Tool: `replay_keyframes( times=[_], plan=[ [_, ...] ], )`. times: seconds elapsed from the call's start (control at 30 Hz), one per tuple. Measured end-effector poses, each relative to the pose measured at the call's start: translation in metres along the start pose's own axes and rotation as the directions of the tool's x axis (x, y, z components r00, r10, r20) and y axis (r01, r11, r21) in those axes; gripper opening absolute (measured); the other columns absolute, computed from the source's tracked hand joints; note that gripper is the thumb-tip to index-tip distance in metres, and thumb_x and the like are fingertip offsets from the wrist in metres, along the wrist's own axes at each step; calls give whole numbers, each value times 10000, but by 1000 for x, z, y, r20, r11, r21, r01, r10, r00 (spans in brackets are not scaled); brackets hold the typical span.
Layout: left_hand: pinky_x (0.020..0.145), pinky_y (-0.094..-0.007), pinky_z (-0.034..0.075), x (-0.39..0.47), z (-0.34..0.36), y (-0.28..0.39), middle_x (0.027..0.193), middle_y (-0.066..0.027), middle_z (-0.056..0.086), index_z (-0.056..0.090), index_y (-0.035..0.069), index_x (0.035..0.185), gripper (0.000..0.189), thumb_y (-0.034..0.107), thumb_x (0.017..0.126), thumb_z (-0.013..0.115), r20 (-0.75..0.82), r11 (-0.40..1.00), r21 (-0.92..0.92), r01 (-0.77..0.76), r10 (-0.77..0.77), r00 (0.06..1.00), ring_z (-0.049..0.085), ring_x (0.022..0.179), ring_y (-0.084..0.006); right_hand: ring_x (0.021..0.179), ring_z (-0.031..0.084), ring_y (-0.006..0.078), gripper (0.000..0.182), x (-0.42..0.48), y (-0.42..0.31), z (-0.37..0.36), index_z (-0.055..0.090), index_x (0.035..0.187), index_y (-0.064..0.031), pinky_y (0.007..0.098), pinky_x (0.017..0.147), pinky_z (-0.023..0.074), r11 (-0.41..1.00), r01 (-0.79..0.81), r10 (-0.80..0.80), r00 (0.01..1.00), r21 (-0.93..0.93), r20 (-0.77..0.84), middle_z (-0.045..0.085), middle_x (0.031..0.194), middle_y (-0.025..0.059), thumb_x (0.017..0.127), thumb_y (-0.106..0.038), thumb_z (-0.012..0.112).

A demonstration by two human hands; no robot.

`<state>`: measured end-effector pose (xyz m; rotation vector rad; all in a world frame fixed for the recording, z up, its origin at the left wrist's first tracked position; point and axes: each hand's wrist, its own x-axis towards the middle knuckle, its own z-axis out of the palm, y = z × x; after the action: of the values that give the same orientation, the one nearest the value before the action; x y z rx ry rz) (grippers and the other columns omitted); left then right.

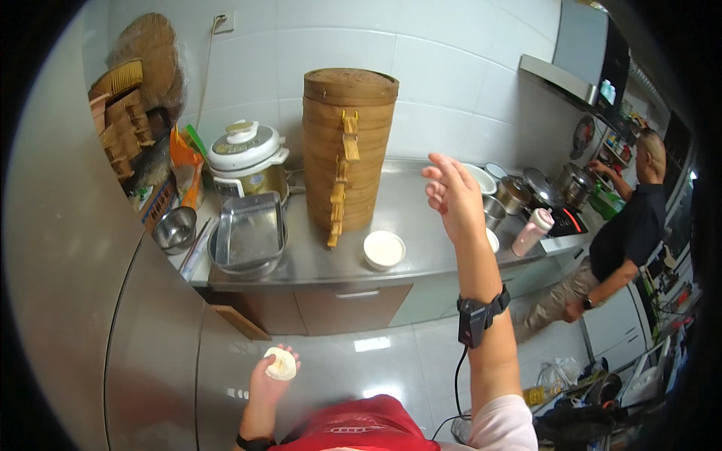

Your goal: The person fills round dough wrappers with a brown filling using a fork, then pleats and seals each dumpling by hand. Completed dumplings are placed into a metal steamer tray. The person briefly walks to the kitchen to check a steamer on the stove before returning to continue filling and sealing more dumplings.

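Note:
A round piece of pale dough (281, 365) rests in my left hand (271, 379), held low in front of the counter with the thumb over its edge. My right hand (451, 194) is raised above the steel counter, fingers loosely apart and nothing in them. To its left stands a tall stack of bamboo steamers (350, 146) with a woven lid and wooden clasps down its front. Near the counter's front edge is a white bowl (384, 250) with white contents; whether powder or liquid, I cannot tell.
Left of the steamers are a rice cooker (248, 152), a rectangular metal tray (250, 231) on a basin, and a steel bowl (175, 229). A pink bottle (532, 232) and several pots (543, 186) stand at right. Another person (626, 225) is by the stove.

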<state>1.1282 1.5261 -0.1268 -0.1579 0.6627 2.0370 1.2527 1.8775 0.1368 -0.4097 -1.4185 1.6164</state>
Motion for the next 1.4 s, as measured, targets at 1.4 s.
replay_keyframes(
  times=[1.4],
  plan=[
    [986, -405, 405, 125, 99, 16, 1152, -163, 560, 519, -17, 1172, 356, 170, 869, 533, 31, 918, 80, -388, 386, 922, 515, 1090, -285, 911, 501, 312, 420, 301, -4, -110, 574, 962, -32, 380, 802, 423, 307, 695, -851, 507, -650, 140, 537, 927, 125, 622, -164, 782]
  ],
)
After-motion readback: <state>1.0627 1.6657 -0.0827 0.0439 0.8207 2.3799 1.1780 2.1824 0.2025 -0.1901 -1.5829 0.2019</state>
